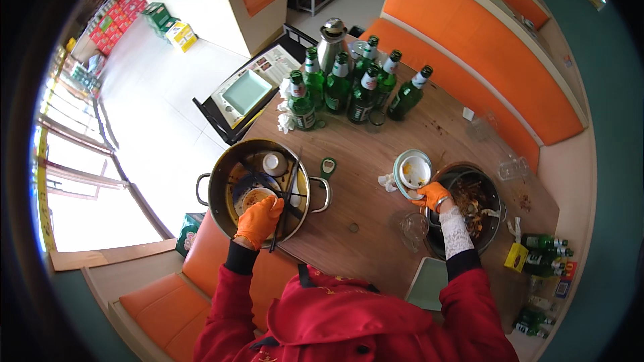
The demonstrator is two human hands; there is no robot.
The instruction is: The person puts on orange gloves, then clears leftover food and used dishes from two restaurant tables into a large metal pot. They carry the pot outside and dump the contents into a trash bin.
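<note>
My left hand (259,221), in an orange glove, reaches over the near rim of a two-handled metal pot (215,176). Its fingers are at a small bowl (254,197) with reddish residue; whether they grip it is hidden. Dark chopsticks (288,188), a white cup (274,163) and a white spoon (295,195) also lie in that pot. In my right hand (433,196), gloved too, is the edge of a pale green dish (398,173) with a white bowl (415,168) holding food scraps. Beneath my right wrist stands a dark pot (495,193) containing food waste (470,206).
Several green beer bottles (338,85) and a steel jug (332,45) crowd the table's far end. A bottle opener (328,167) lies beside the left pot. A drinking glass (415,225) and a green tray (427,284) are nearer me. More bottles (543,256) lie along the right wall.
</note>
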